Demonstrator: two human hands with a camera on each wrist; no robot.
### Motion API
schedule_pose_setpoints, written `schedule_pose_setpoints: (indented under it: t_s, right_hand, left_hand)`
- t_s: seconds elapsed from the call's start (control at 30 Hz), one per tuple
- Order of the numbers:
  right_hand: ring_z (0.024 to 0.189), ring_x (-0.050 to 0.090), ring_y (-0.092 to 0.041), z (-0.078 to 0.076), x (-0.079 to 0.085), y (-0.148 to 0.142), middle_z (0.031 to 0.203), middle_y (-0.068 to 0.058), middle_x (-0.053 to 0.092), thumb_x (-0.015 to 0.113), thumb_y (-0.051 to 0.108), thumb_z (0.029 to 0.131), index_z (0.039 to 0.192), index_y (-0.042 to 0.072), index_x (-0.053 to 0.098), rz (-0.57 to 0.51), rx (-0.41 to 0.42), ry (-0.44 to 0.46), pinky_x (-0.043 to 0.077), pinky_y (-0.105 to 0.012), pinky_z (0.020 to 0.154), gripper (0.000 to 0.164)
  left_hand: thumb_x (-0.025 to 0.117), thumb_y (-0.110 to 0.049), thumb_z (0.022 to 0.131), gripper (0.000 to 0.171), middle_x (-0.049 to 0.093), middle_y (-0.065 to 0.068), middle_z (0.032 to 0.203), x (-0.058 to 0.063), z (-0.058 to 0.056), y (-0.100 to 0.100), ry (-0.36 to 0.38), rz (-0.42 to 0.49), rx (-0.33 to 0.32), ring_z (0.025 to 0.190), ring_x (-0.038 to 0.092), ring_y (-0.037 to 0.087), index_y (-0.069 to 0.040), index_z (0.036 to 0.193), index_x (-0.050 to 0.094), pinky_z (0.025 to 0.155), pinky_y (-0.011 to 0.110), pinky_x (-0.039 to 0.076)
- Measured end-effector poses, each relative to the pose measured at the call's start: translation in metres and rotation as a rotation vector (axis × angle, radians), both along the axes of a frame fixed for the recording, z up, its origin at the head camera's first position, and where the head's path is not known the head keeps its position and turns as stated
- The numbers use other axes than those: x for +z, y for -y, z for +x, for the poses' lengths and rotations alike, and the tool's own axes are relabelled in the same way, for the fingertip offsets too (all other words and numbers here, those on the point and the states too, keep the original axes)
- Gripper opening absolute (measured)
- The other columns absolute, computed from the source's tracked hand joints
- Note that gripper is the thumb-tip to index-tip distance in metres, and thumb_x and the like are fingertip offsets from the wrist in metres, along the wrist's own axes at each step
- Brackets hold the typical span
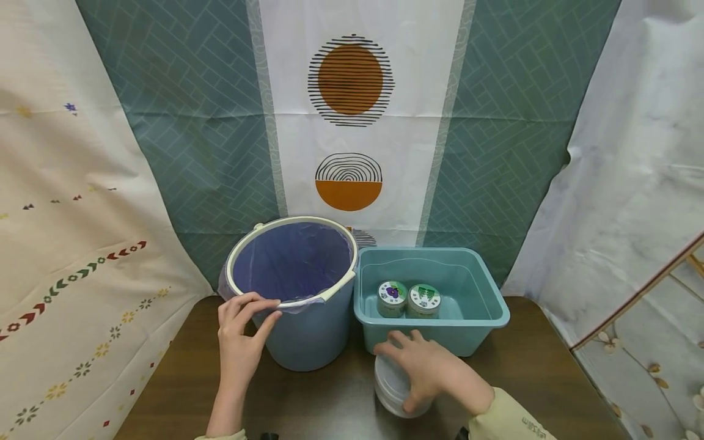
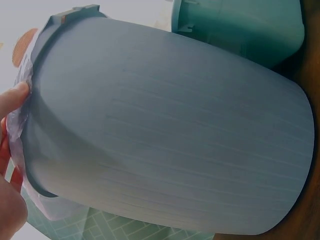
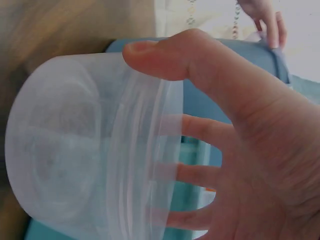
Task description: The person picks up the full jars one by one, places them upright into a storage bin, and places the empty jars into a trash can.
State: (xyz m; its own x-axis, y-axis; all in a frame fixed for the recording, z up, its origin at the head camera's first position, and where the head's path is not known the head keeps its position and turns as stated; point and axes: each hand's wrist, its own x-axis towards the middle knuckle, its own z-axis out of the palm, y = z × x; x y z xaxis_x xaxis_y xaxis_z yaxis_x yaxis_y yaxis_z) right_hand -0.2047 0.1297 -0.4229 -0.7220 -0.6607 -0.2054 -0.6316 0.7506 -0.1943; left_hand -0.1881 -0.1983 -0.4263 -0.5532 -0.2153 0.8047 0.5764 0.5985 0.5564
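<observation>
My left hand pinches the front rim of a blue-grey trash can, thumb outside and fingers over the edge. A thin purple plastic bag lines the can, its fold hanging over the rim under the fingertips. In front of the teal basin, my right hand grips a translucent plastic jar near its ridged top, the thumb on one side and the fingers spread round the other. Low over the dark tabletop, the jar appears partly covered by the hand.
Just right of the trash can stands the teal basin. Inside it sit two small jars side by side, one with a purple fruit label, one with a green label. Patterned cloth hangs behind the brown table.
</observation>
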Motion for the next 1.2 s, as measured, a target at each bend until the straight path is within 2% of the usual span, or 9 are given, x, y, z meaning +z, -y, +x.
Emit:
schedule_pose_setpoints:
  t_s: [0.23,0.37,0.53,0.77,0.9,1.03,1.2]
  right_hand:
    - [0.111,0.049,-0.024,0.001,0.03,0.005,0.137,0.003,0.046,0.091,0.042,0.06,0.136,0.04,0.046,0.012,0.055,-0.003,0.051,-0.035,0.071,0.088]
    - [0.112,0.048,-0.024,0.0,0.051,0.009,0.141,0.004,0.045,0.091,0.044,0.061,0.136,0.044,0.045,0.046,0.065,0.033,0.051,-0.036,0.073,0.088]
    - [0.117,0.049,-0.025,-0.004,0.09,0.021,0.144,0.006,0.043,0.09,0.049,0.062,0.139,0.046,0.042,0.113,0.096,0.041,0.052,-0.04,0.084,0.091]
    - [0.128,0.044,-0.029,-0.015,0.154,0.038,0.152,0.003,0.038,0.088,0.046,0.069,0.147,0.038,0.039,0.151,0.166,0.039,0.048,-0.045,0.098,0.093]
    - [0.135,0.041,-0.025,-0.023,0.186,0.053,0.156,0.004,0.034,0.086,0.046,0.07,0.149,0.037,0.037,0.152,0.217,0.074,0.045,-0.046,0.104,0.093]
    - [0.139,0.038,-0.021,-0.035,0.21,0.072,0.157,0.002,0.033,0.084,0.047,0.072,0.15,0.037,0.035,0.173,0.263,0.081,0.043,-0.045,0.108,0.093]
    - [0.14,0.035,-0.021,-0.05,0.233,0.096,0.159,0.0,0.03,0.083,0.048,0.072,0.151,0.037,0.033,0.183,0.318,0.046,0.042,-0.046,0.11,0.094]
  left_hand:
    - [0.084,0.004,0.069,0.027,0.062,0.009,0.098,0.0,0.0,0.001,0.028,-0.006,-0.004,0.108,0.041,0.006,-0.01,0.092,0.078,0.094,0.022,0.027]
    - [0.085,0.005,0.068,0.03,0.063,0.008,0.098,0.0,0.0,0.002,-0.006,-0.022,-0.004,0.107,0.042,0.007,-0.012,0.093,0.078,0.094,0.022,0.028]
    - [0.085,0.008,0.066,0.035,0.063,0.006,0.098,0.0,-0.001,0.002,-0.04,-0.03,0.002,0.107,0.042,0.006,-0.014,0.093,0.078,0.094,0.022,0.029]
    - [0.085,0.007,0.067,0.033,0.062,0.008,0.097,0.001,0.0,0.002,-0.035,-0.029,0.001,0.107,0.042,0.007,-0.012,0.092,0.078,0.093,0.021,0.028]
    - [0.084,0.009,0.065,0.035,0.063,0.008,0.097,0.001,0.0,0.002,-0.056,-0.028,0.005,0.107,0.042,0.007,-0.012,0.092,0.078,0.094,0.021,0.029]
    - [0.084,0.01,0.064,0.035,0.063,0.008,0.097,0.001,0.0,0.002,-0.057,-0.029,0.008,0.108,0.042,0.007,-0.012,0.092,0.078,0.094,0.021,0.028]
    - [0.084,0.007,0.067,0.031,0.062,0.008,0.098,0.001,0.0,0.002,-0.018,-0.024,0.006,0.108,0.042,0.007,-0.011,0.092,0.078,0.095,0.021,0.028]
